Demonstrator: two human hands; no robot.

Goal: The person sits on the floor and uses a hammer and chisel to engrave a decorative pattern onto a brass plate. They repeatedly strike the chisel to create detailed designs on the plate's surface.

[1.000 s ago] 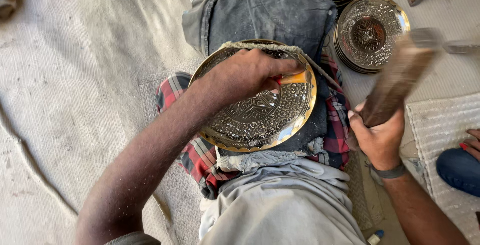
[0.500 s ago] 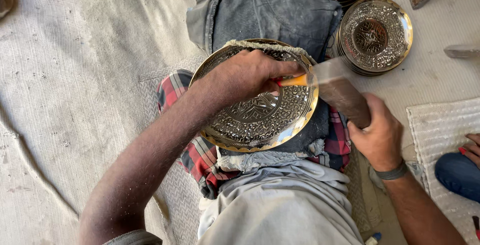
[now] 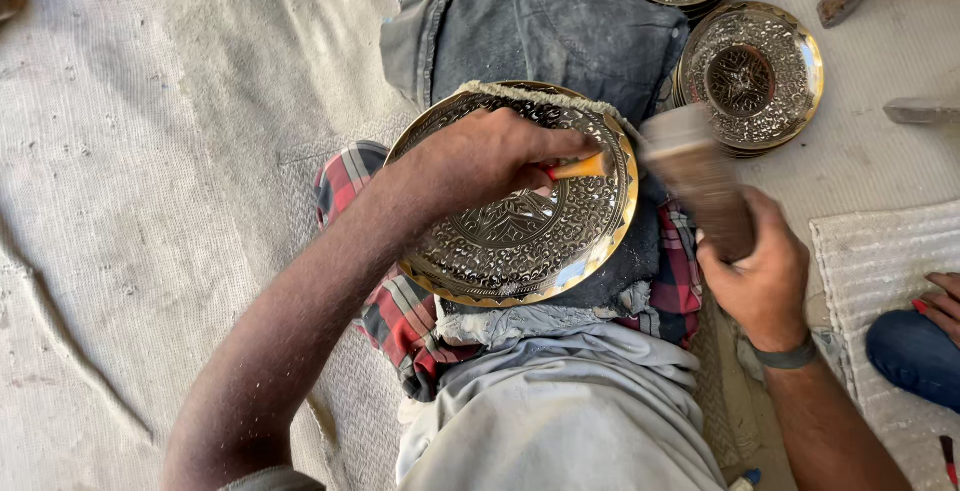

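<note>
1. Clamped in the left hand (image 3: pixel 490 156) is an orange-handled chisel (image 3: pixel 578 167), set on the engraved brass plate (image 3: pixel 520 236).
2. A wooden mallet (image 3: pixel 700 183) is gripped by the right hand (image 3: pixel 760 276).
3. The plate is rested on folded cloth (image 3: pixel 545 31), over pale floor matting (image 3: pixel 130 171).
4. Finished plates (image 3: pixel 750 76) are stacked nearby.

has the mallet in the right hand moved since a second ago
Yes. The wooden mallet in the right hand has swung left and down, from beside the small engraved plate toward the orange-handled chisel.
</note>
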